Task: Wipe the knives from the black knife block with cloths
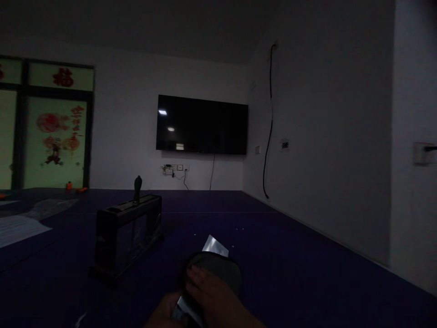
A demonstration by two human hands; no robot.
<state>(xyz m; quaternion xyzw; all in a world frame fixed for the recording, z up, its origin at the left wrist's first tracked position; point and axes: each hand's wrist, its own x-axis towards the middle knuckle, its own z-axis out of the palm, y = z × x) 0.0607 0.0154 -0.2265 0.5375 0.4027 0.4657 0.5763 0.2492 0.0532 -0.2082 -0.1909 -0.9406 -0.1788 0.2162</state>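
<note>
Low in the head view, my left hand point(165, 313) is closed around the near end of a flat, shiny metal blade point(215, 246), whose exact kind is unclear in the dark. A grey cloth pad point(223, 269) with a darker rim covers the blade's middle, and its far end sticks out beyond the pad. My right hand point(213, 291) lies over the pad with its fingers together, gripping it against the blade. To the left stands a black box-shaped device point(129, 237) with an upright dark handle point(137, 189) on top, apart from both hands.
White papers point(22, 230) and a clear plastic sheet point(51, 208) lie at the left of the dark blue table point(290, 273). Small orange items point(69, 186) sit by its far edge. A wall meets the table's right side, and a black screen point(201, 125) hangs ahead.
</note>
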